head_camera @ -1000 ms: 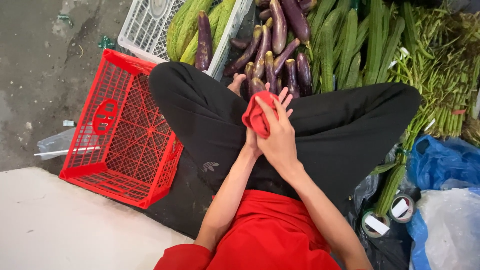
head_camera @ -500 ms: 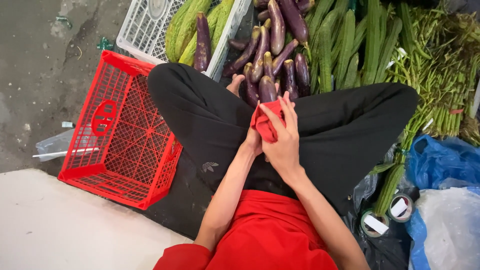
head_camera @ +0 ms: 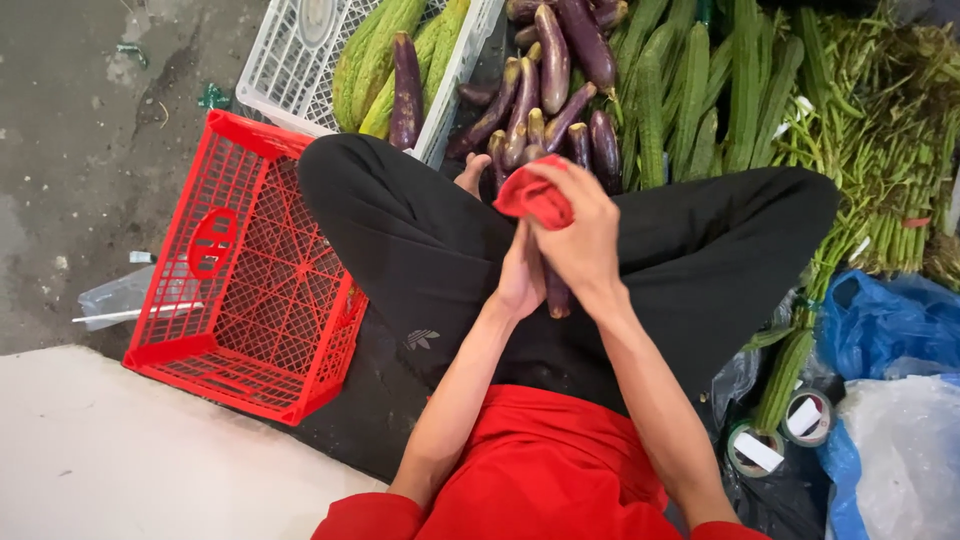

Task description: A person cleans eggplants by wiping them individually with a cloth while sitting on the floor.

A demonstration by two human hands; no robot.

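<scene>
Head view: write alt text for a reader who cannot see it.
A seated person's right hand rubs a red cloth over a purple eggplant held in the left hand. More eggplants and green gourds lie ahead, with a red crate to the left.

A grey concrete floor (head_camera: 70, 150) fills the frame's left; a red plastic crate (head_camera: 250, 270) and white crate (head_camera: 300, 60) rest on it, upper left.
</scene>
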